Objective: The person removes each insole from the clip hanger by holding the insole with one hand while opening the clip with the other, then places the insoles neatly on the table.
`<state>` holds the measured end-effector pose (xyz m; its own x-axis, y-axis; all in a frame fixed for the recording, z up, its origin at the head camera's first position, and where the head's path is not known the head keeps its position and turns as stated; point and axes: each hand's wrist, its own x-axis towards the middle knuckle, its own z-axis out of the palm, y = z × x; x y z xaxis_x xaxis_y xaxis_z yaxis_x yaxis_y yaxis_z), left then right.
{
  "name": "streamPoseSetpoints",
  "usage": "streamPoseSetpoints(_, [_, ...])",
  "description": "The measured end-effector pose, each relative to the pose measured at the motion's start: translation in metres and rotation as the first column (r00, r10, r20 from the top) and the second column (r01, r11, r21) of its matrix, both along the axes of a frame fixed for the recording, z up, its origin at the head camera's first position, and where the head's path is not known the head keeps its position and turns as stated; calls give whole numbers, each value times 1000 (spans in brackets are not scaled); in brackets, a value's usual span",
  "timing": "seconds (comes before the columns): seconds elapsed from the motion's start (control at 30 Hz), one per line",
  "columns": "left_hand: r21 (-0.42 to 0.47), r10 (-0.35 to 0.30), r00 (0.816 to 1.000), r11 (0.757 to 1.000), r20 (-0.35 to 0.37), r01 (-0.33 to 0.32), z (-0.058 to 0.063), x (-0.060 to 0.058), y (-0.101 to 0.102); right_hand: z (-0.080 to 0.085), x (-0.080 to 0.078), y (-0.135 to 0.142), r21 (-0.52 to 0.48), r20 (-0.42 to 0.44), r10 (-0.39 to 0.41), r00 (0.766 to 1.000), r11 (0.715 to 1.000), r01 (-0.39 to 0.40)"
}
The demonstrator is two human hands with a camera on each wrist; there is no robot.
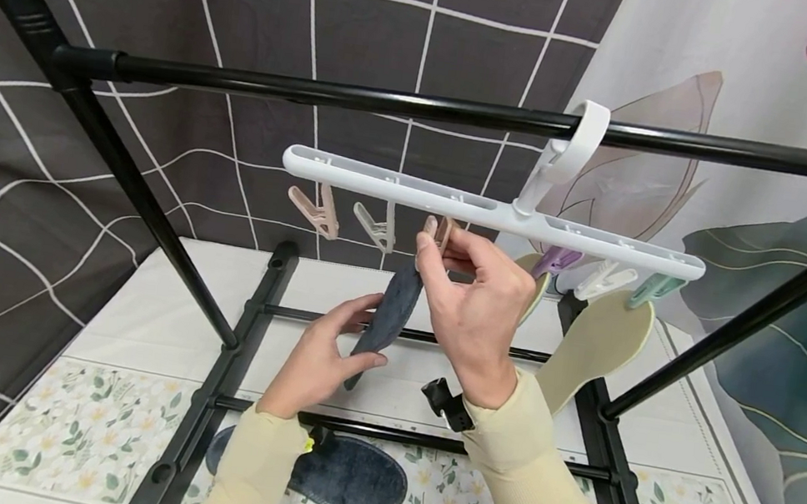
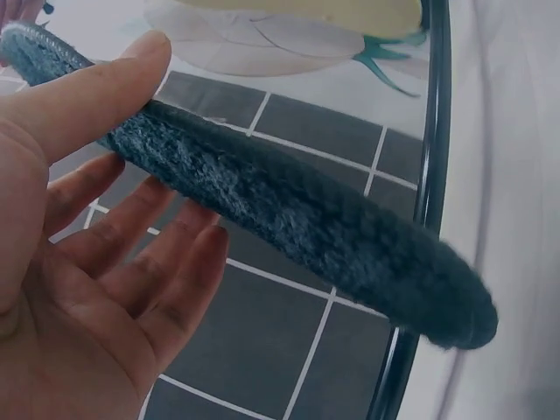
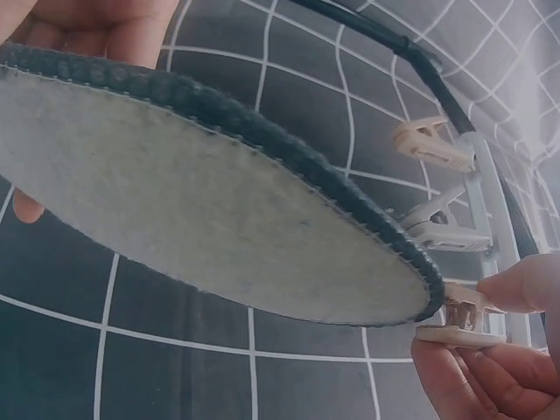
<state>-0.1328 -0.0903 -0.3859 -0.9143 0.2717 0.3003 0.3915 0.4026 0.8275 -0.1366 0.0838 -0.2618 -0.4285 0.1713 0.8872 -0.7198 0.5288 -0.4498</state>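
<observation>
A dark blue fuzzy insole (image 1: 389, 318) hangs at a slant below the white clip hanger (image 1: 404, 189). My left hand (image 1: 326, 352) holds it between thumb and fingers along its edges. With thumb and fingers, my right hand (image 1: 475, 311) pinches a peach clothes peg (image 3: 464, 322) on the hanger. The insole's upper tip is right at that peg's mouth. In the right wrist view the insole's pale underside (image 3: 210, 201) faces the camera. Another blue insole (image 1: 353, 477) lies on the floral cloth below, partly behind my left sleeve.
The hanger hooks over the black rack's top bar (image 1: 332, 94). A peach peg (image 1: 315, 210) and a white peg (image 1: 376, 226) dangle left of my right hand. Pale yellow insoles (image 1: 601, 335) hang at the right from purple, white and green pegs. A dark grid curtain (image 1: 249, 31) stands behind.
</observation>
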Motion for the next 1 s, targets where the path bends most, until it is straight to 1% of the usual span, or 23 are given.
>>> streamPoseSetpoints(0.1, [-32,16,1000,999,-7,-16,1,0,-2,-1,-1,1,-4,-2,-6,1000,1000,6])
streamPoseSetpoints(0.27, [-65,33,999,997,-9,-34,-1,-2,-5,-2,-1,1,-7,-3,4,1000,1000,-4])
streamPoseSetpoints(0.43, [-82,57,998,995,-15,-58,-1,-3,-9,-2,-2,1,-10,-7,10,1000,1000,-10])
streamPoseSetpoints(0.6, [-96,78,997,992,-7,-79,0,-3,-12,-3,-2,1,-14,-9,12,1000,1000,-12])
streamPoseSetpoints(0.8, [-105,68,997,992,-22,-70,2,-3,-15,-4,-3,2,-6,-7,0,1000,1000,0])
streamPoseSetpoints(1.0, [-131,72,996,988,-50,-78,4,-2,-18,-4,-3,2,-7,-5,11,1000,1000,-11])
